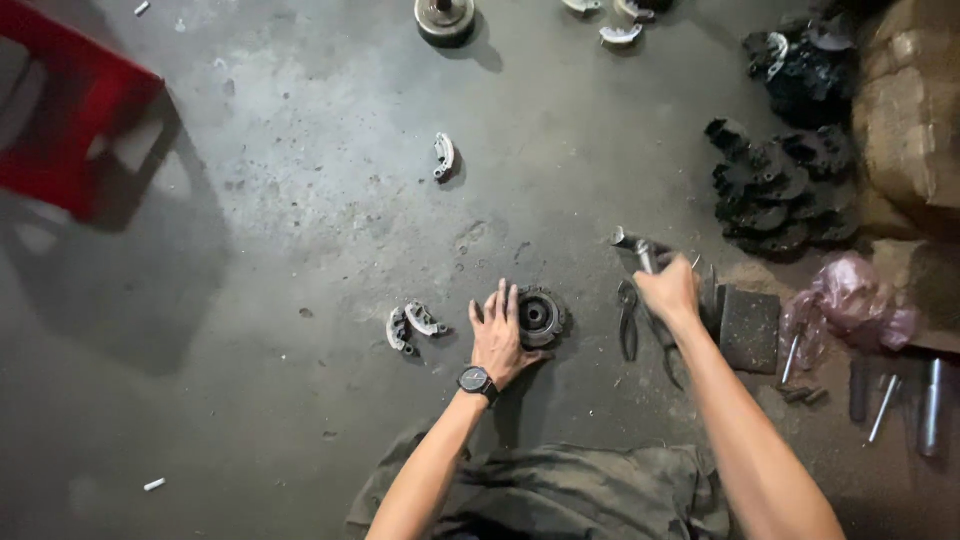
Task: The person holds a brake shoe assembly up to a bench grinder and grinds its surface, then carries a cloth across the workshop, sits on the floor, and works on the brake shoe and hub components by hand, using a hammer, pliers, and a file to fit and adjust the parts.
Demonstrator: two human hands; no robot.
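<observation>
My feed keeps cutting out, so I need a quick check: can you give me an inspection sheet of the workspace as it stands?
Surface: grey concrete floor, stained and dusty.
Job's things: round dark metal hub lying flat on the floor; hammer-like metal tool raised above it.
Clutter: two curved shoe parts left of the hub, another further off; pliers; dark block; metal rods; pink plastic bag; pile of black parts.
Grips: left hand spread flat against the hub; right hand closed on the tool handle.
Cables: nothing seen.
Surroundings: red stool at upper left; brown sacks at right.
</observation>
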